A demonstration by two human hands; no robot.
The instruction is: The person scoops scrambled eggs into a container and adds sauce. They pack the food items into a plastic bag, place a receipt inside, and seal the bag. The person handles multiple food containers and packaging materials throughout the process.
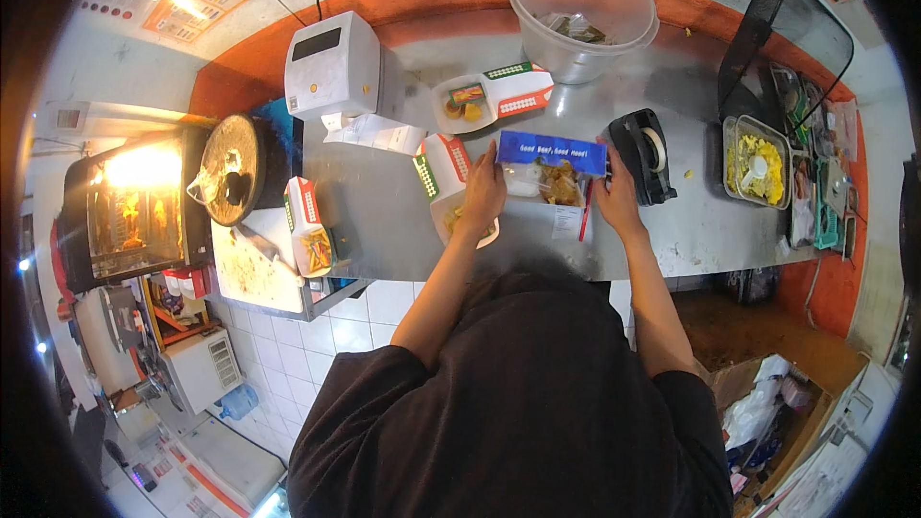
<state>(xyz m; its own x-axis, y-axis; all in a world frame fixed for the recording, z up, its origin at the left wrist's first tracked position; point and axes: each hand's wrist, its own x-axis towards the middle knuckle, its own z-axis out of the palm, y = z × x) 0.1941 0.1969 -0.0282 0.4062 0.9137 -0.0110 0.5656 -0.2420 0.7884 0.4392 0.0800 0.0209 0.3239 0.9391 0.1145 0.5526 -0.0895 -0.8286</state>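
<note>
Between my two hands is a food box with a blue printed sleeve (552, 151) and a see-through part showing rice and browned food. My left hand (483, 196) grips its left end, and my right hand (616, 193) has hold of the right end. A paper slip (568, 221) and a thin red strip show below the box's near edge. Under my left forearm, an open red-and-green paper box (442, 165) is partly covered. A second open paper box (489, 97) with food and a sauce sachet lies farther back. Right of my right hand stands a black tape dispenser (642, 158).
A white label printer (332, 66) with a paper strip stands back left, a plastic bucket (583, 14) at the back. Rightward is a container of yellow food (755, 165). A fries box (311, 230), a cutting board with a knife (252, 262) and a lit glass cabinet (137, 208) are left.
</note>
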